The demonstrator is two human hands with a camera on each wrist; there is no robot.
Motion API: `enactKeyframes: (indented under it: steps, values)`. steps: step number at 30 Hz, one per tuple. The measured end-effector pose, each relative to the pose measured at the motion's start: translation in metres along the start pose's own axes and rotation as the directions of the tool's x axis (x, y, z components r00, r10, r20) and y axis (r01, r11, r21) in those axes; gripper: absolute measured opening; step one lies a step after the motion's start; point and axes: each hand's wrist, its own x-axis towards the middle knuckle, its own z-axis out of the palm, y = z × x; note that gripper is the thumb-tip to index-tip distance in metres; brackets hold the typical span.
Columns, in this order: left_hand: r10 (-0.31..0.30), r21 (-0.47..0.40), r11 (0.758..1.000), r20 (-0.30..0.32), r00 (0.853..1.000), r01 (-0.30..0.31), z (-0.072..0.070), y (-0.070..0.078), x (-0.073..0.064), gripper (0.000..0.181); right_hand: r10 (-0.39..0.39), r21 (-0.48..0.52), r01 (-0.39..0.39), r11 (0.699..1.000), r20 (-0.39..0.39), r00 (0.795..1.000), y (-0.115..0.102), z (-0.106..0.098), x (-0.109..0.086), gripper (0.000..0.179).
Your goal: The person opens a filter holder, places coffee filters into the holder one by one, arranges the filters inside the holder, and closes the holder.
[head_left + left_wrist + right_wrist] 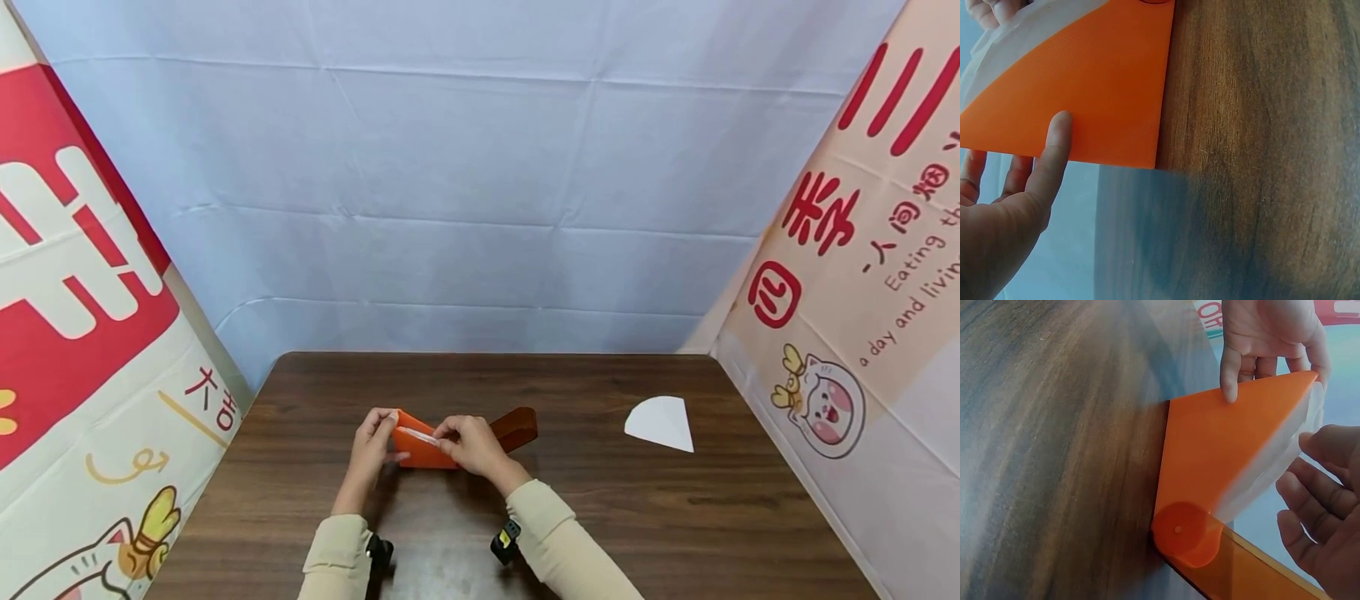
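Orange case (423, 452) stands on the bench (720, 517), near the middle, brown translucent lid (517, 427) swung out to the right on its round pivot (1177, 529). Left hand (372, 437) clamped on the case's left end, fingers on both faces. Right hand (472, 442) pinches the edge of the white paper (1269, 459) sitting inside. Loose white sheet (663, 422), curved on one side, lies flat well apart at right.
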Motion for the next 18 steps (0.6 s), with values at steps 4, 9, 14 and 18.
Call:
enactKeyframes:
  steps: [4, 9, 14, 18]
  values:
    - [-0.021, -0.016, 1.0, 0.009, 1.0, 0.021, -0.001, 0.004, -0.001, 0.026, 0.024, -0.135, -0.009, 0.991, 0.106, 0.994, -0.01, -0.008, 0.0, 0.019]
    - [-0.01, -0.001, 1.0, 0.022, 1.0, 0.01, 0.003, 0.019, -0.01, 0.024, 0.033, -0.368, 0.046, 0.929, 0.206, 0.978, -0.028, -0.021, -0.002, 0.035]
    - [-0.014, 0.003, 1.0, 0.024, 1.0, 0.014, 0.005, 0.027, -0.014, 0.025, 0.041, -0.531, 0.083, 0.843, 0.218, 0.975, -0.04, -0.027, -0.003, 0.041]
    - [0.003, -0.005, 1.0, 0.035, 0.999, -0.003, 0.005, 0.024, -0.013, 0.026, 0.048, -0.58, 0.087, 0.81, 0.214, 0.976, -0.042, -0.025, -0.002, 0.045]
